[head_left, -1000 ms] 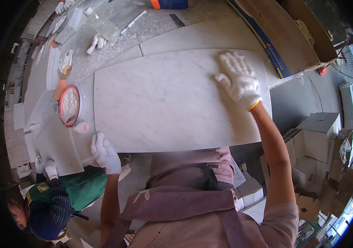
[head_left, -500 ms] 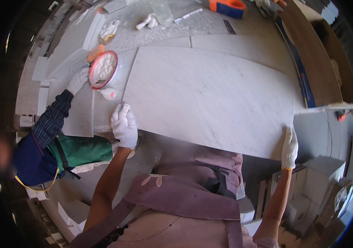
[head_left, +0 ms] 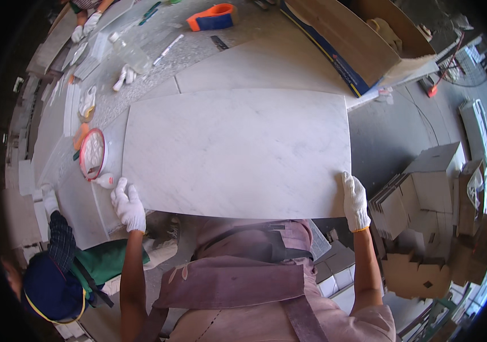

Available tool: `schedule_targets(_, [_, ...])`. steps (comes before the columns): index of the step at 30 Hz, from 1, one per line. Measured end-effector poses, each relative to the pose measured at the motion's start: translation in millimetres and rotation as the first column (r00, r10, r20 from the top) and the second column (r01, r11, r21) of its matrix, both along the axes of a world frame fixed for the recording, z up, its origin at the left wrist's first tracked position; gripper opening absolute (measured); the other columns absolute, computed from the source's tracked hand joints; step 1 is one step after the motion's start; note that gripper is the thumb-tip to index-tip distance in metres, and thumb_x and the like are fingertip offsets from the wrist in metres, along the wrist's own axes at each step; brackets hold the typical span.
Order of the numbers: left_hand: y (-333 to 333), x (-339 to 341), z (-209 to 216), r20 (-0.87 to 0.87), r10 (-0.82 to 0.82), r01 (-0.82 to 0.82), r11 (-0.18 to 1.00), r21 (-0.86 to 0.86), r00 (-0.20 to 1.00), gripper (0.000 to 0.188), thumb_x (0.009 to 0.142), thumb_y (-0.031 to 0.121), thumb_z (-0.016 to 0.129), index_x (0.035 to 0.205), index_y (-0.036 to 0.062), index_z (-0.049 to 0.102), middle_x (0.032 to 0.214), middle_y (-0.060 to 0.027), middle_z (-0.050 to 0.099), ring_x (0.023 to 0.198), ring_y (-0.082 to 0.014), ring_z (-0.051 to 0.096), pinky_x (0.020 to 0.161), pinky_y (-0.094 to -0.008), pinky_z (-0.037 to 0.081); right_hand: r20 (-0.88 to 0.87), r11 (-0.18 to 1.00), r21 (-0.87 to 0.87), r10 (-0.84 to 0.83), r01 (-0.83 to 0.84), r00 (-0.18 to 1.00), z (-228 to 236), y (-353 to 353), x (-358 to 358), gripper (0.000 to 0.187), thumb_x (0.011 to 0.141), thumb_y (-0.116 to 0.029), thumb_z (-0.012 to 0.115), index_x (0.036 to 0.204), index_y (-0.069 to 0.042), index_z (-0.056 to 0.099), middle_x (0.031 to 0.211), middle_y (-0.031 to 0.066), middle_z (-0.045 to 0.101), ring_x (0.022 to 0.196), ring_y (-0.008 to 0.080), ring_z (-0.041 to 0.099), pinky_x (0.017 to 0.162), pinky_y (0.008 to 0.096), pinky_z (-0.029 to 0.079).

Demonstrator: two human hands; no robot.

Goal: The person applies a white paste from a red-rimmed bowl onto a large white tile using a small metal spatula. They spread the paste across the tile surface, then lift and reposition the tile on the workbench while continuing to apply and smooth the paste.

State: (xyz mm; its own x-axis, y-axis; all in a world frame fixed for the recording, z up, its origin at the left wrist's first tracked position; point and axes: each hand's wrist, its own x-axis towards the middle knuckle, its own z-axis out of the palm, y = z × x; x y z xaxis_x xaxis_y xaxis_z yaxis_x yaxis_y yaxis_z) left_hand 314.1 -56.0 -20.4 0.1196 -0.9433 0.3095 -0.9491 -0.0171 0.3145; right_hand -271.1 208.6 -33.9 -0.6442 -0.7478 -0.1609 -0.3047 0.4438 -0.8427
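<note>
A large white-grey marble slab (head_left: 238, 154) lies flat in front of me, its near edge close to my apron. My left hand (head_left: 128, 206), in a white knit glove, is at its near left corner, fingers along the edge. My right hand (head_left: 356, 202), also gloved, grips the right edge near the other near corner, thumb side on top. The undersides of both grips are hidden. Left of the slab, a red-rimmed bowl (head_left: 93, 154) of white paste stands beside a small white bottle (head_left: 104, 180).
A co-worker's gloved hand (head_left: 49, 199) rests on a slab at left; another person's gloved hands (head_left: 86, 27) are at far left. An open cardboard box (head_left: 340, 43) stands at the back right. Behind lie an orange-blue tape dispenser (head_left: 213, 18) and clear bottle (head_left: 129, 52). Cartons (head_left: 434, 182) stand at right.
My view has turned right, and the slab now lies squarer before me, with both hands still at it. Another person's hands have come into view at far left.
</note>
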Motion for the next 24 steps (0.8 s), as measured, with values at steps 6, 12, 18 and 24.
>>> schedule_targets(6, [-1.8,-0.9,-2.3,-0.046,-0.032,0.032,0.999,-0.007,0.998,0.041,0.106,0.026,0.065,0.143,0.0064,0.066,0.140,-0.0193,0.065,0.133,-0.0375,0.058,0.115,-0.0470,0.044,0.055,0.998,0.059,-0.009,0.006,0.998,11.9,34.0,20.3,0.043,0.115,-0.035,0.049,0.117,-0.001,0.075,0.099,0.0145,0.072,0.087,0.0263,0.065,0.081,0.0394,0.052])
schedule_targets(12, [-2.4,-10.7,-2.2,0.116,0.029,-0.030,1.000,0.002,0.993,0.039,0.109,0.031,0.058,0.141,0.0088,0.068,0.138,-0.0203,0.065,0.130,-0.0382,0.060,0.113,-0.0480,0.046,0.109,0.998,0.044,0.040,-0.045,0.993,1.8,37.5,11.0,0.028,0.109,-0.021,0.057,0.122,-0.001,0.071,0.102,0.0190,0.068,0.091,0.0361,0.065,0.081,0.0447,0.053])
schedule_targets(18, [-1.9,-14.4,-2.0,0.164,0.027,-0.022,0.999,-0.032,0.986,0.039,0.109,0.031,0.058,0.139,0.0090,0.069,0.137,-0.0204,0.065,0.128,-0.0378,0.061,0.112,-0.0475,0.046,-0.206,0.963,-0.022,0.257,-0.267,0.944,-13.5,45.4,9.7,0.041,0.091,-0.001,0.070,0.131,-0.001,0.063,0.109,0.0204,0.066,0.092,0.0391,0.065,0.077,0.0466,0.054])
schedule_targets(24, [-1.1,-13.9,-4.7,0.105,0.036,-0.030,0.998,-0.052,0.994,0.040,0.109,0.031,0.059,0.140,0.0075,0.070,0.138,-0.0198,0.065,0.129,-0.0365,0.061,0.113,-0.0462,0.046,0.279,0.996,0.072,-0.078,0.060,0.957,-6.1,37.3,14.3,0.029,0.092,-0.005,0.071,0.120,-0.001,0.066,0.104,0.0182,0.066,0.085,0.0388,0.064,0.076,0.0469,0.054])
